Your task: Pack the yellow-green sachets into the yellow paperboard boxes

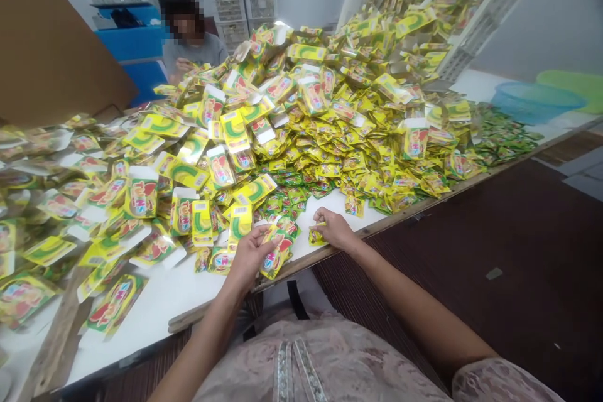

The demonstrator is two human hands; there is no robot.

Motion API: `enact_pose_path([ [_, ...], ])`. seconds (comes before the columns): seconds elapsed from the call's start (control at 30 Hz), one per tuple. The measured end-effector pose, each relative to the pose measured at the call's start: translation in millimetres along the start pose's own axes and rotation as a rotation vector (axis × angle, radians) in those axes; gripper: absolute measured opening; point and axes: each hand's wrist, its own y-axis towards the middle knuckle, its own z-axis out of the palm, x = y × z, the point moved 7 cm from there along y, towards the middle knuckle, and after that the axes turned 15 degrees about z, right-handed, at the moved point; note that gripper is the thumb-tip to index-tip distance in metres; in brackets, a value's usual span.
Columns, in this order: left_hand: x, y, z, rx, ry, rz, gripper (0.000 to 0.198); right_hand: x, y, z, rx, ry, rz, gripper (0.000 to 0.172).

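Observation:
My left hand [249, 257] grips a small yellow and green carton [277, 257] near the table's front edge, its printed face turned up. The carton's upper end reaches the heap, and I cannot tell whether sachets stick out of it. To the right, my right hand [333, 229] pinches a small yellow sachet [316, 236] just above the white tabletop [362, 217]. A loose pile of yellow sachets [348, 151] lies beyond my hands, with green sachets [282, 201] along its near side. More cartons [202, 223] lie close to my left hand.
A large heap of cartons [141, 191] spreads over the left of the table. A white crate [475, 31] lies tipped at the back right, spilling cartons. A blue basin [537, 102] stands at the right. Across the table sits another person [195, 44]. A wooden strip [405, 210] edges the table.

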Motion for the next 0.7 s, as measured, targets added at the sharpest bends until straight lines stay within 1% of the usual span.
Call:
enact_pose_path([
  [0.07,0.9,-0.2,-0.3,0.007,0.001,-0.002,0.051,4.6,2.1,1.2,-0.033,-0.063,-0.055,0.018],
  [0.13,2.2,-0.6,-1.9,0.002,0.033,0.003,0.052,8.6,3.5,0.9,-0.035,-0.081,-0.096,0.025],
  [0.2,2.9,-1.3,-4.4,-0.013,0.058,0.011,0.053,11.1,3.8,-2.7,-0.055,-0.098,-0.117,0.026],
  [0.27,3.5,-2.2,-5.2,-0.008,0.054,0.009,0.054,8.5,3.8,-9.5,-0.116,-0.142,-0.057,0.024],
  [0.33,3.3,-2.5,-6.0,0.0,0.048,0.012,0.054,2.6,3.1,-13.1,-0.153,-0.221,0.066,0.024],
  [0.4,2.5,-2.0,-7.9,-0.008,0.06,0.026,0.056,-0.9,1.1,-10.0,-0.113,-0.269,0.163,0.023],
  [0.43,2.2,-1.6,-9.0,-0.017,0.069,0.035,0.057,-0.3,-0.1,-7.0,-0.079,-0.268,0.179,0.022],
  [0.5,2.8,-1.2,-10.0,-0.023,0.075,0.037,0.059,3.1,-1.9,-2.9,-0.031,-0.229,0.174,0.02],
  [0.6,5.4,-2.0,-9.6,-0.011,0.055,0.016,0.058,7.3,-2.9,-3.4,-0.014,-0.169,0.139,0.023],
  [0.63,6.1,-2.5,-9.8,-0.009,0.048,0.009,0.057,8.7,-3.3,-5.2,-0.015,-0.091,0.124,0.025],
  [0.67,6.6,-2.9,-10.1,-0.009,0.041,0.003,0.057,10.8,-4.0,-7.9,-0.017,0.043,0.104,0.028],
  [0.7,6.7,-3.3,-10.6,-0.012,0.037,0.0,0.057,13.6,-5.2,-10.8,-0.014,0.224,0.078,0.032],
])
